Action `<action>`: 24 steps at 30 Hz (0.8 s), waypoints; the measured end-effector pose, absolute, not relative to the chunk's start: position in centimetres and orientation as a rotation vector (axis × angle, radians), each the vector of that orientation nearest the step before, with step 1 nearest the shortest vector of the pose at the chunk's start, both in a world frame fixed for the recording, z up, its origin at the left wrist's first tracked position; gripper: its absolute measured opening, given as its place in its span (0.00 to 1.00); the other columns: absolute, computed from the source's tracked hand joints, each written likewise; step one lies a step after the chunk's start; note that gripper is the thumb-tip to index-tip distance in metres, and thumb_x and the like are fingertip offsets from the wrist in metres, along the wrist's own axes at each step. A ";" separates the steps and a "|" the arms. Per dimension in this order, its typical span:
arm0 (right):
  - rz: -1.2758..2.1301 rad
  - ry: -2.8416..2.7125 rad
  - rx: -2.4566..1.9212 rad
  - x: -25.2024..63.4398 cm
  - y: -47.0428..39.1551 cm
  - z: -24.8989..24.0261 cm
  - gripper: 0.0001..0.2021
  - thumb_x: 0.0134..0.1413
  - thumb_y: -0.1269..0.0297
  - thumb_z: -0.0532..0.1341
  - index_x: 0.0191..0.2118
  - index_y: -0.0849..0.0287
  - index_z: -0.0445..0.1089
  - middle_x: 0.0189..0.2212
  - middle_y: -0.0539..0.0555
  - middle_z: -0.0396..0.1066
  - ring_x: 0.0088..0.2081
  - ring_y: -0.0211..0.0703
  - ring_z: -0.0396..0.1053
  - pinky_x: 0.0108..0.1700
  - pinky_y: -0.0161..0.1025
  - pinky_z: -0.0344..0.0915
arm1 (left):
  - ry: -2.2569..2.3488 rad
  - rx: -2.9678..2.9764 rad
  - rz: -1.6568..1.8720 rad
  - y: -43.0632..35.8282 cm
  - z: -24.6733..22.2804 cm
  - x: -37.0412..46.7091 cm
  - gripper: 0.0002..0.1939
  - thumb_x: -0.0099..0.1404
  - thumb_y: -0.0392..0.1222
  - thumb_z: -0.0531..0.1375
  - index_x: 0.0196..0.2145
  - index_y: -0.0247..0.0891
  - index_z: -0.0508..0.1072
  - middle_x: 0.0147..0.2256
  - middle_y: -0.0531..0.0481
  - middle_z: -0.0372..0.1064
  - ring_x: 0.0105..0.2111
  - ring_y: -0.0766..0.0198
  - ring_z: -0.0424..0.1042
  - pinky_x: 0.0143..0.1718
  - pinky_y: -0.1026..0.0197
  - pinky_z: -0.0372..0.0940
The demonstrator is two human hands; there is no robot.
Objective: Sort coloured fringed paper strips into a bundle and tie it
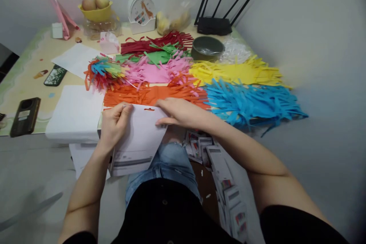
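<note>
A white packet (138,135) is held upright, slightly tilted, at the front edge of the table (42,55), in front of the person's jeans (174,164). Its upper left corner is grasped by the left hand (114,126), with the thumb pressed on the near face and the fingers curled behind. By the right hand (175,112) the upper right corner is touched; the thumb and fingers are parted there, and whether the corner is pinched cannot be told.

The near face is mostly plain. A hanging slot is cut close to the top edge, and dark grey printed bands are seen across the bottom.

Just beyond the packet, orange fringed paper (154,93) is laid along the table's front edge, with blue fringed paper (251,101) spread at the front right corner. Yellow fringed paper (238,72) is placed behind the blue, near the right edge. Left of the packet, a white paper stack (77,110) is set slightly over the front edge.
</note>
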State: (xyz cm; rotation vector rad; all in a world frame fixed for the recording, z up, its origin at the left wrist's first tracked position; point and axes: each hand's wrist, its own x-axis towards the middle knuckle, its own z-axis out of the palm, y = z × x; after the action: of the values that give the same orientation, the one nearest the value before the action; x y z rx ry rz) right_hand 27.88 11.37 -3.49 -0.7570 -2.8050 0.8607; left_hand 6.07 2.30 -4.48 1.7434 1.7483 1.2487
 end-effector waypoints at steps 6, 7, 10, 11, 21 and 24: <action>0.849 -2.546 -0.830 28.5 12.7 -3.3 0.11 0.62 0.58 0.60 0.43 0.61 0.67 0.33 0.56 0.73 0.33 0.44 0.68 0.35 0.36 0.58 | 1.705 1.624 1.426 0.3 -4.9 4.9 0.17 0.69 0.52 0.58 0.45 0.38 0.79 0.44 0.45 0.78 0.48 0.56 0.75 0.53 0.57 0.67; 0.806 -2.441 -0.876 29.1 13.4 -3.3 0.13 0.60 0.57 0.61 0.44 0.61 0.67 0.34 0.55 0.73 0.34 0.45 0.68 0.36 0.36 0.59 | 1.749 1.540 1.558 -0.6 -5.7 4.1 0.19 0.68 0.53 0.59 0.50 0.40 0.78 0.51 0.44 0.75 0.55 0.55 0.72 0.58 0.54 0.65; 0.725 -2.191 -0.956 30.6 15.1 -3.1 0.16 0.57 0.54 0.62 0.46 0.59 0.67 0.38 0.55 0.73 0.38 0.46 0.69 0.39 0.38 0.62 | 1.908 1.007 1.929 -3.4 -9.3 2.1 0.21 0.65 0.51 0.64 0.54 0.44 0.75 0.60 0.45 0.69 0.60 0.57 0.68 0.58 0.56 0.66; 0.718 -2.151 -0.956 30.9 15.4 -3.0 0.16 0.57 0.54 0.62 0.46 0.59 0.67 0.39 0.55 0.73 0.38 0.46 0.69 0.40 0.39 0.63 | 1.837 0.792 1.934 -4.2 -10.6 1.7 0.20 0.63 0.51 0.66 0.52 0.44 0.76 0.58 0.46 0.71 0.57 0.57 0.71 0.55 0.57 0.69; 0.599 -2.119 -0.935 29.8 15.5 -4.4 0.25 0.51 0.55 0.64 0.52 0.62 0.66 0.46 0.59 0.74 0.44 0.50 0.71 0.47 0.43 0.66 | 1.252 0.240 1.731 -7.9 -13.7 5.2 0.20 0.65 0.61 0.60 0.49 0.51 0.79 0.49 0.49 0.79 0.57 0.51 0.72 0.54 0.48 0.71; 0.598 -2.161 -0.949 29.7 15.7 -4.8 0.25 0.52 0.56 0.63 0.54 0.61 0.66 0.48 0.60 0.75 0.45 0.52 0.72 0.49 0.44 0.66 | 1.180 0.335 1.621 -7.5 -12.8 6.7 0.25 0.67 0.65 0.54 0.53 0.51 0.76 0.55 0.46 0.74 0.59 0.47 0.69 0.56 0.40 0.68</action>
State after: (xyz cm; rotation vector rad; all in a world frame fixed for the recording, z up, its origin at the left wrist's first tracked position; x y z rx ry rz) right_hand 29.72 15.70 -4.80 -0.9488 -2.1610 0.5983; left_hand 6.73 -7.47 -12.77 0.3346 1.1803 1.6210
